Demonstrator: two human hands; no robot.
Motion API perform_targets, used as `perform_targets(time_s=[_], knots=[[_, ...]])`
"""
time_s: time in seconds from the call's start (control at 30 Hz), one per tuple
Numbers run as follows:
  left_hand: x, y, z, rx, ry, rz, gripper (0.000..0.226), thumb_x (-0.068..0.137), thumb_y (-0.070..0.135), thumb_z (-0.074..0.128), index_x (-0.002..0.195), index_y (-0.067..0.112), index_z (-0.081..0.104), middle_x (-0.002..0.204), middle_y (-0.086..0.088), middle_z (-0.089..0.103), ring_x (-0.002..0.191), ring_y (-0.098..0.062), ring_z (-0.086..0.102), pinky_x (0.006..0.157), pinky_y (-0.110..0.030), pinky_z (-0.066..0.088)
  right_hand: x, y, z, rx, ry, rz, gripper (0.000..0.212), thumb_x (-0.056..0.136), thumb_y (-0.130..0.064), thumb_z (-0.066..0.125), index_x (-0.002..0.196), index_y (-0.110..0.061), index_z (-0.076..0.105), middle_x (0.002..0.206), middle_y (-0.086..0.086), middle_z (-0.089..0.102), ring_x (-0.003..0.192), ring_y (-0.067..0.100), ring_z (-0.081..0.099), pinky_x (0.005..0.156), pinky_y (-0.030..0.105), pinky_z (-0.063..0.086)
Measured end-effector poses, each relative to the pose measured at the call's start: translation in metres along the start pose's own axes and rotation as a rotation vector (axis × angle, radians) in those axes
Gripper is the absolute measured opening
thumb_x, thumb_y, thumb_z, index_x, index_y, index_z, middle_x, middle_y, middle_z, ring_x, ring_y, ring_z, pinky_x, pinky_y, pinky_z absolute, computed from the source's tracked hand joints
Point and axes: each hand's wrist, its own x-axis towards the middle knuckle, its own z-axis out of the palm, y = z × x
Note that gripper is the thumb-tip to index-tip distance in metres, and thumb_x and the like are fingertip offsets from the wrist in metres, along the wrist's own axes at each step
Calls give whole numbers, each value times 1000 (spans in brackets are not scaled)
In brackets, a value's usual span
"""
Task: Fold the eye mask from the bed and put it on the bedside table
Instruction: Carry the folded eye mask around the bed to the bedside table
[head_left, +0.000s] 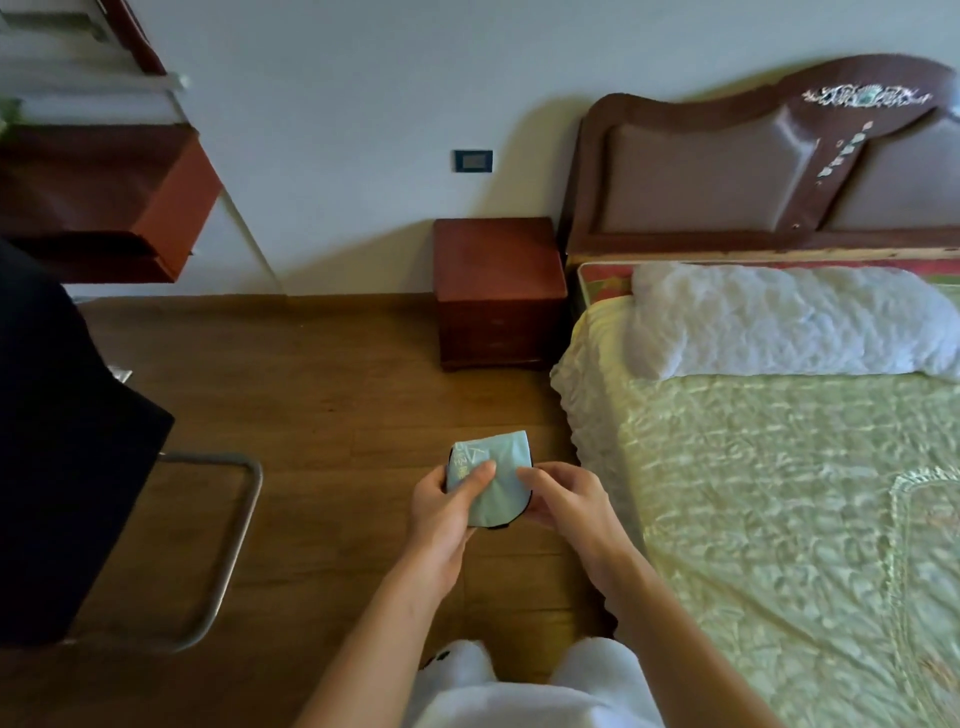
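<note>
Both hands, left hand (447, 501) and right hand (563, 499), pinch my folded eye mask (493, 475) at centre frame; it looks soft, light and floppy, so I'd grip its folded edges.

Head-worn view, forward and down, close above both hands (498, 506)
</note>
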Motion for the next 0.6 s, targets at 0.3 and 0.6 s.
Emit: perform_targets(time_s=[0.3,0.6], knots=[[88,50,35,9,-15,-51,35,85,19,73,118,15,62,109,-8,71,98,-22,69,82,-37,59,97,-38,-12,45,-20,35,57,74,-52,68,112,-10,74,103,8,79,96,20,77,90,46,62],[212,126,121,28,40,-43,34,85,20,73,117,18,61,111,-7,70,103,-23,67,91,-41,57,247,-115,-60,54,-45,1,36,93,-35,66,116,-8,72,107,9,77,99,21,75,92,44,62]])
